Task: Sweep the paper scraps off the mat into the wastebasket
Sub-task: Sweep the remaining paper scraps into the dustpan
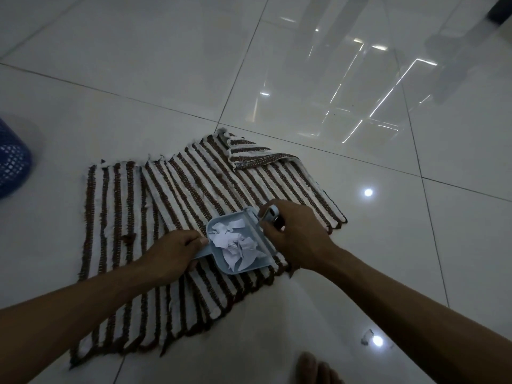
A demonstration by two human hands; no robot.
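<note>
A brown and white striped mat [155, 217] lies on the tiled floor, its far corner folded over. My left hand [173, 252] grips the handle of a small light-blue dustpan [219, 221] resting on the mat. White paper scraps [238, 245] fill the pan. My right hand [293, 234] holds a small brush [270, 214] against the pan's open right edge. A blue mesh wastebasket [12, 162] stands at the far left edge of the view, apart from the mat.
Glossy white floor tiles [277, 79] surround the mat and reflect lights. One paper scrap [367, 336] lies on the floor to the lower right, off the mat. A bare foot [313, 370] shows at the bottom edge.
</note>
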